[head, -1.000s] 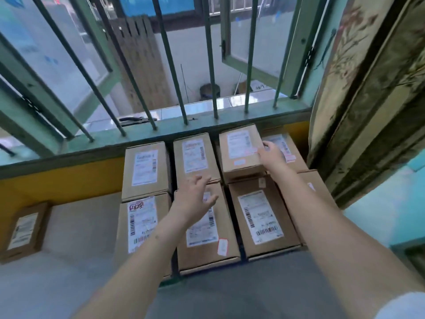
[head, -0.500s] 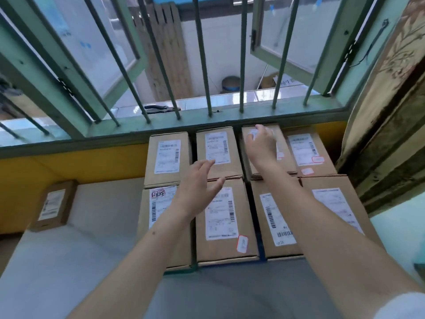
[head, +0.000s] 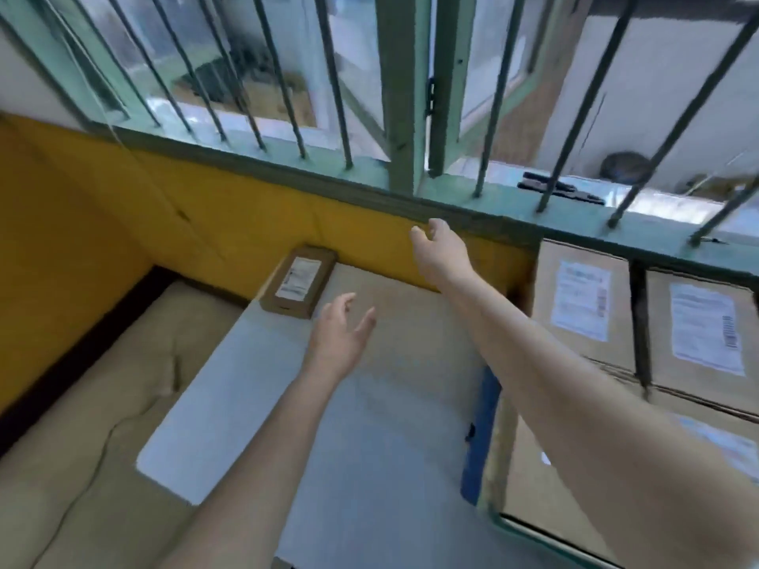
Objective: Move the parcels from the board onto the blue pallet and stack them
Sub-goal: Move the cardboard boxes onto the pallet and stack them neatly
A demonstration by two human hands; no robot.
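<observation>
Yellow wall (head: 74, 223): fills the far left and runs below the window sill; its left edge is cut off by the frame.
Tan padded surface (head: 82, 437): lies low at the left, creased, beside the pale board; what it is cannot be made out.
Pale grey flat board (head: 230, 408): spreads across the middle; its near end runs out of the bottom of the frame and both forearms cover parts of it.
Small brown cardboard parcel with a white label (head: 297, 281): lies flat at the board's far corner, against the yellow wall; the label print is too blurred to read.
Left hand (head: 336, 338): hovers over the board just near of the small parcel, fingers spread and loose, holding nothing, not touching the parcel.
Right hand (head: 441, 244): reaches further out, in front of the yellow wall below the sill, fingers relaxed and parted, empty.
Green window sill with dark metal bars (head: 451, 207): crosses the top; the scene behind the glass is smeared.
Blue pallet (head: 478, 437): only a strip of its edge shows, between the board and the stacked boxes.
Stacked brown cardboard parcels with white labels (head: 583, 305): stand at the right on the pallet; the right forearm hides the nearer ones, the frame cuts off the rest, and the count cannot be told.
</observation>
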